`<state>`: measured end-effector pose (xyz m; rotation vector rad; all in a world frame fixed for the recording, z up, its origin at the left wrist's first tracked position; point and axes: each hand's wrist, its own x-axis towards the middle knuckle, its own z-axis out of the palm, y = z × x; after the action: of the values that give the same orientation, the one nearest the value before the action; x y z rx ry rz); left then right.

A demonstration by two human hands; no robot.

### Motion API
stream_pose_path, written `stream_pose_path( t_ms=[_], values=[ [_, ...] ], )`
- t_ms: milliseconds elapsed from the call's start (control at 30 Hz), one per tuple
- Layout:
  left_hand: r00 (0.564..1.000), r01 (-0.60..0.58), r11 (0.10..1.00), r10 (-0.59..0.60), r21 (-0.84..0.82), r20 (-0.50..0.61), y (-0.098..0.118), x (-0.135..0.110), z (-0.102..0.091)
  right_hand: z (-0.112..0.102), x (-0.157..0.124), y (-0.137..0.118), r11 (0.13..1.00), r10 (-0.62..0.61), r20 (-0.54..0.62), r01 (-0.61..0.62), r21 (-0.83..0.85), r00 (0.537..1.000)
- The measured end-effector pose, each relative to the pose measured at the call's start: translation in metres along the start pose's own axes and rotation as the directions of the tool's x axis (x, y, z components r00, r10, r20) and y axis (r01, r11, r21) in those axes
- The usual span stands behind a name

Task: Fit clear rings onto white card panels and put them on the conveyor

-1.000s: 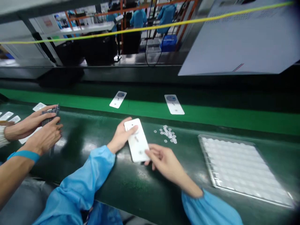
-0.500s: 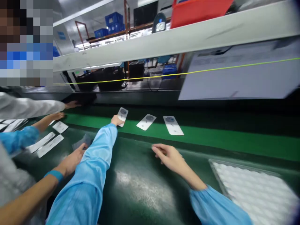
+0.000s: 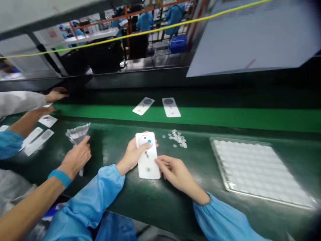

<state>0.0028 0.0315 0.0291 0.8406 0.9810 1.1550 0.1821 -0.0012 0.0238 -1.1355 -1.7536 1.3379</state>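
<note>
Head-worn view, facing forward and down, close over the left hand (image 3: 130, 154), right hand (image 3: 177, 175), conveyor bench (image 3: 160, 207)

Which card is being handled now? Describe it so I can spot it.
On the dark green conveyor belt, a white rectangular card sits between the left hand and right hand. Unlike the grey-circled cards beyond it, it carries a white disc with a blue spot.

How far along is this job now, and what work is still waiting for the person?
Two white cards on the green belt look done. In hand is a third white card, held by the left hand and right hand, with a round white piece at its top. Left: a pile of small clear discs and a tray of white moulded pieces.
</note>
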Motion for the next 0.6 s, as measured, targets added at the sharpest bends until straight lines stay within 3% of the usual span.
stream_pose_path(
  t_ms=[100, 233, 433, 600],
  values=[
    [0.994, 0.107, 0.988, -0.109, -0.114, -0.015, -0.005, 0.007, 0.004, 0.003, -0.005, 0.005, 0.994, -0.015, 0.007, 0.015, -0.108, 1.0],
    [0.984, 0.122, 0.988, -0.133, -0.097, -0.119, -0.009, 0.006, 0.01, 0.003, -0.009, 0.007, 0.969, -0.087, -0.02, 0.08, -0.232, 0.996],
    [0.985, 0.119, 0.987, -0.131, -0.106, -0.109, -0.01, 0.002, 0.011, 0.004, -0.012, 0.01, 0.975, -0.07, -0.088, 0.05, -0.215, 0.994],
    [0.989, 0.124, 0.988, -0.13, -0.094, -0.068, -0.012, 0.0, 0.012, 0.005, -0.013, 0.016, 0.986, -0.035, -0.217, -0.002, -0.167, 0.976]
  ],
)
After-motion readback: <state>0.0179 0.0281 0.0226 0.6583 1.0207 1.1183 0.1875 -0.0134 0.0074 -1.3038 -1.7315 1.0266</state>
